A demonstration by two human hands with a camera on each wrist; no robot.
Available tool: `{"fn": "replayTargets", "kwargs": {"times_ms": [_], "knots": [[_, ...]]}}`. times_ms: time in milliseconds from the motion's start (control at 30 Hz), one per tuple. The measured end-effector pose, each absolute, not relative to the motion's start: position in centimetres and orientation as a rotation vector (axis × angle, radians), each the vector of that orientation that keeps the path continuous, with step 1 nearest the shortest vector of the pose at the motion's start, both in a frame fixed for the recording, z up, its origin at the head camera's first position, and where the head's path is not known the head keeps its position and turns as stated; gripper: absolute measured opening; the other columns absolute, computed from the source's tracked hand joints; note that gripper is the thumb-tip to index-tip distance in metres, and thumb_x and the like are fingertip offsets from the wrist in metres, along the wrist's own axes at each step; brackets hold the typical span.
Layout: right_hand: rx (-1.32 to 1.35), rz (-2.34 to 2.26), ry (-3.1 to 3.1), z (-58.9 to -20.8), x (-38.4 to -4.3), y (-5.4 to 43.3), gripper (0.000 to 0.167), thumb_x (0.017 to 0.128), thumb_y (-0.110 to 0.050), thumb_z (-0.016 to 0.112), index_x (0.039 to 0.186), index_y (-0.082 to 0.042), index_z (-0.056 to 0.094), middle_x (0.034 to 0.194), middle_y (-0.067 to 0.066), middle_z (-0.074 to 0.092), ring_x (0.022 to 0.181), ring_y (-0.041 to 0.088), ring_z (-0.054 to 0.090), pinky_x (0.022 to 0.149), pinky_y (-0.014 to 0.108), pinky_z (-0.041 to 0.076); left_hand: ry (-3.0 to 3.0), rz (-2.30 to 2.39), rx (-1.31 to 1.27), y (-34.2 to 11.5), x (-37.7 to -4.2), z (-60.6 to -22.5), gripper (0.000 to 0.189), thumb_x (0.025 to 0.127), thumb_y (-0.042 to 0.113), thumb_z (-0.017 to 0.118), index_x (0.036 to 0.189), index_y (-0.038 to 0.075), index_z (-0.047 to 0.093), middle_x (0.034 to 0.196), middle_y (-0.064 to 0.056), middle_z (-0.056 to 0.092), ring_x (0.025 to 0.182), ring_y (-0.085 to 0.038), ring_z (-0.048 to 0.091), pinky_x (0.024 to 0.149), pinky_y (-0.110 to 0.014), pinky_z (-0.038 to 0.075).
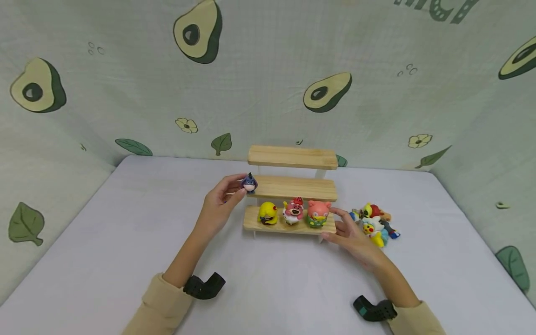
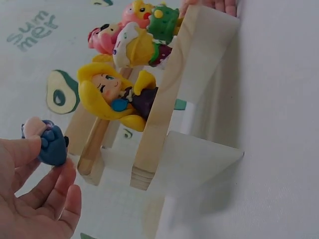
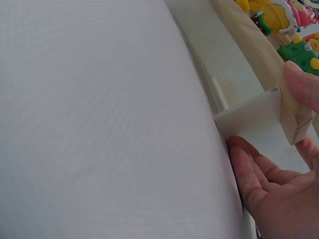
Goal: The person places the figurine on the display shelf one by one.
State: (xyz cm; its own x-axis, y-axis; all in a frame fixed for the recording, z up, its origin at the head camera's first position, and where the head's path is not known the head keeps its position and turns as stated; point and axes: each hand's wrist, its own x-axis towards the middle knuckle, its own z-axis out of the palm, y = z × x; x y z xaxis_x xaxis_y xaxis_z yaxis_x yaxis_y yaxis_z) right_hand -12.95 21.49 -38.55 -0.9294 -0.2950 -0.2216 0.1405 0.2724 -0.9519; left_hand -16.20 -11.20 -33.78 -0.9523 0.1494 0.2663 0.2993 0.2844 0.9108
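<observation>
My left hand [image 1: 218, 201] pinches a small blue donkey figurine [image 1: 249, 184] between thumb and fingers, at the left end of the middle shelf [image 1: 293, 188] of a three-tier wooden stand. In the left wrist view the figurine [image 2: 53, 145] overlaps the shelf ends. On the bottom shelf [image 1: 250, 224] stand a yellow-haired doll figurine [image 1: 268, 214], a pink bear figurine [image 1: 294, 213] with a red top, and a pink figurine [image 1: 318, 215] with a green lower part. My right hand [image 1: 351, 238] holds that shelf's right end, its thumb on the board and fingers [image 3: 244, 164] by the white support [image 3: 254, 117].
A heap of several colourful figurines [image 1: 377, 225] lies on the white tabletop [image 1: 268, 288], just right of the stand. The top shelf [image 1: 293, 156] stands close to the avocado-print cloth [image 1: 268, 93] at the back.
</observation>
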Motion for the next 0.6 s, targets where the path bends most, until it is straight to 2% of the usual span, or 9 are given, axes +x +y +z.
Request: {"fn": "replayTargets", "kwargs": {"times_ms": [133,333,600], "knots": [[-0.113,-1.698,2.192,-38.4,-12.9,21.3,0.073,0.089,-0.025,0.063,0.144,-0.02,0.015,0.141,0.023,0.038,0.127,0.035,0.042,0.103,0.049,0.037,-2.42,-1.647,-0.477,-11.0,-16.2,-33.7,0.036,0.094,0.024,0.056,0.128,0.017,0.053,0.114,-0.006,0.062,0.104,-0.017,0.055,0.081,-0.026,0.044],[-0.118,-1.674,2.2,-38.3,-12.7,21.3,0.074,0.09,-0.025,0.062,0.145,-0.017,0.013,0.142,0.025,0.036,0.128,0.037,0.04,0.103,0.051,0.036,-2.43,-1.539,-0.543,-10.3,-16.5,-33.5,0.036,0.093,0.024,0.057,0.128,0.015,0.053,0.114,-0.005,0.063,0.103,-0.017,0.055,0.084,-0.035,0.046],[-0.099,-1.677,2.206,-38.4,-12.9,21.2,0.073,0.089,-0.026,0.062,0.144,-0.02,0.014,0.142,0.024,0.036,0.128,0.037,0.04,0.103,0.052,0.036,-2.455,-1.499,-0.535,-9.2,-17.4,-33.2,0.035,0.094,0.025,0.056,0.126,0.014,0.054,0.11,-0.006,0.064,0.101,-0.018,0.055,0.085,-0.041,0.043]]}}
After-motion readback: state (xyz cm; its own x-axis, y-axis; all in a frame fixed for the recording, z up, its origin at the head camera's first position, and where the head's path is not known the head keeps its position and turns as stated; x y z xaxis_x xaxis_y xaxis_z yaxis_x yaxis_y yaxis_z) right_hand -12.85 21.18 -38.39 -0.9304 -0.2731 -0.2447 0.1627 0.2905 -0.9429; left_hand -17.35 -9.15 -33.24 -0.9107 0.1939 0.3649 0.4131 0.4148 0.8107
